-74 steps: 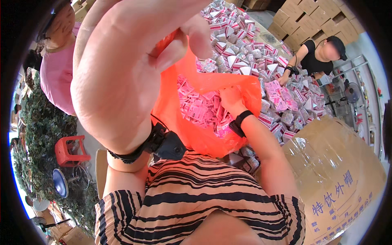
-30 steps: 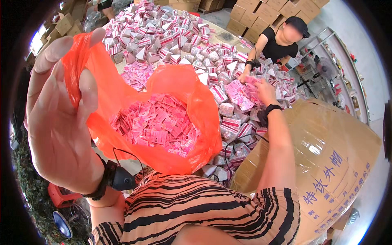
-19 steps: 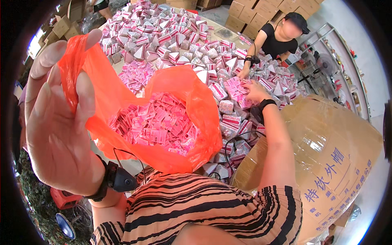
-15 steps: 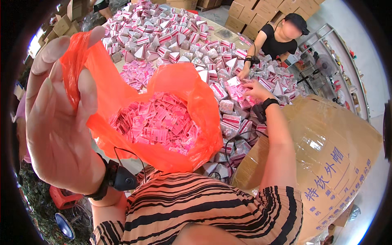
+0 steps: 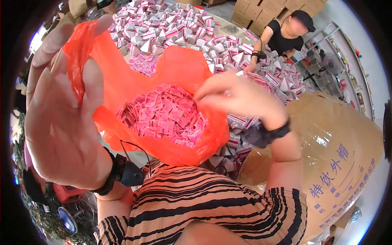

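The orange plastic bag [image 5: 179, 73] is the landmark here: it hangs open in the middle of the view, above the person's striped shirt [image 5: 204, 208], with its mouth facing up. Inside it lies a heap of small pink packets [image 5: 163, 116], filling the bottom; their printing is too small to make out.

The left hand [image 5: 61, 118] is at the bag's left edge, very close to the camera and large in the view. Its palm faces the camera with the fingers spread, and the bag's rim is pinched between thumb and fingers, so the hand holds the bag up. A black wristband [image 5: 112, 173] with a small device and a thin wire sits at the wrist below.

The right hand [image 5: 241, 98] hovers over the bag's right edge, blurred. Its fingers are drawn narrowly together with the tips pointing toward the packets; it seems to pinch something small, but the blur hides what, and I cannot tell whether it holds anything. A black band [image 5: 271, 132] circles its wrist.

Behind the bag, a table [image 5: 228, 28] is covered with a pile of pink-and-white cartons [image 5: 175, 28]; the bag hides the near part of the pile. Beyond the bag to the right, another person in a black top [image 5: 283, 38] reaches into the pile. Right of the bag stands a large brown sack [image 5: 339, 147], cut off by the dark rim.
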Tool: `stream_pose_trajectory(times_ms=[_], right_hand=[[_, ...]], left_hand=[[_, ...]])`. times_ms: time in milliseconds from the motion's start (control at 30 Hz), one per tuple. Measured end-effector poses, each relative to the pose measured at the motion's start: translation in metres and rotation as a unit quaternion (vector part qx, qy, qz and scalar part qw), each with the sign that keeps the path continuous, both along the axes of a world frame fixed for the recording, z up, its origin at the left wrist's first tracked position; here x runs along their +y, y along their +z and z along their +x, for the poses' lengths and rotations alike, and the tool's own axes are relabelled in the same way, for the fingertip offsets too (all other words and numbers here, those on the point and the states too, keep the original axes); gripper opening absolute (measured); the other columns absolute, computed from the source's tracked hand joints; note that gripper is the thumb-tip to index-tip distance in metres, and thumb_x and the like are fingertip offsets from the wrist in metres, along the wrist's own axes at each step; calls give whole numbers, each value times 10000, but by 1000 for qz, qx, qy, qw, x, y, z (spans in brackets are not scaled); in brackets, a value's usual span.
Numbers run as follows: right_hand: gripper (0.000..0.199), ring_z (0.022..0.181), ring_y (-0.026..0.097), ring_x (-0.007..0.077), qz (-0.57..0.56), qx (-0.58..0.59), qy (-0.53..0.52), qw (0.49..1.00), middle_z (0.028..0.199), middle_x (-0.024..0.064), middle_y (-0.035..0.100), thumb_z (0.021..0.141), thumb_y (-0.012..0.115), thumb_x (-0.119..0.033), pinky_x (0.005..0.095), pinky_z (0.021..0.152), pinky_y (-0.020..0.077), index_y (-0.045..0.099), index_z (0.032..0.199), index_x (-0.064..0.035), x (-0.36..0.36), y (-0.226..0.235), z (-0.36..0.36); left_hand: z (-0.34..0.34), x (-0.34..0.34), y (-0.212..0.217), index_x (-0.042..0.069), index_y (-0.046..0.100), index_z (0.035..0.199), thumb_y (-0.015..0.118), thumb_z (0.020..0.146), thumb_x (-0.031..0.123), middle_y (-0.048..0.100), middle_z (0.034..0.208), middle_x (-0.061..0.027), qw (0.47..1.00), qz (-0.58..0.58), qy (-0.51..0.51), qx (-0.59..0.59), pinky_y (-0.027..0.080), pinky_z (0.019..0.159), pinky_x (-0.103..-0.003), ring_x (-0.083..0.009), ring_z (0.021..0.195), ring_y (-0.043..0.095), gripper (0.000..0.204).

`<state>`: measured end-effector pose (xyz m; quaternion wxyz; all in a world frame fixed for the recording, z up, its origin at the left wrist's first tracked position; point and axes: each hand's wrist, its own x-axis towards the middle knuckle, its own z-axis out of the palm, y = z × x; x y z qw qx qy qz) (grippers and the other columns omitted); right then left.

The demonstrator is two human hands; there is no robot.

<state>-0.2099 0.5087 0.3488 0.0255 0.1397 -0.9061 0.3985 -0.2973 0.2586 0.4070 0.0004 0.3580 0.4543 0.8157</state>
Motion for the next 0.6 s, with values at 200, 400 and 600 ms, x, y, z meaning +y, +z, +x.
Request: stream_pose_trajectory(times_ms=[200, 400, 600], right_hand=[[699, 1099, 466, 390, 232, -68, -35, 970, 1281, 247, 403, 671, 724, -260, 509, 811, 438, 425, 1290, -133, -50, -162, -28], [823, 1217, 326, 444, 417, 112, -56, 900, 1385, 254, 237, 611, 744, -322, 621, 830, 383, 376, 1340, -213, -107, -324, -52], [673, 1165, 366, 465, 441, 42, -91, 892, 1381, 251, 225, 687, 665, -224, 601, 814, 406, 413, 1311, -202, -102, -263, -39]], left_hand=[[3, 22, 2, -163, 258, 1247, 342, 868, -77, 255, 1312, -399, 949, -196, 142, 203, 384, 1019, -340, -329, 1288, 323, 398], [2, 3, 12, -149, 334, 1201, 369, 888, 34, 325, 1269, -385, 990, 21, -133, -27, 427, 977, -318, -345, 1285, 332, 364], [0, 1, 6, -106, 376, 1175, 412, 876, 68, 402, 1258, -248, 986, 10, -162, -23, 440, 946, -292, -316, 1277, 356, 348]])
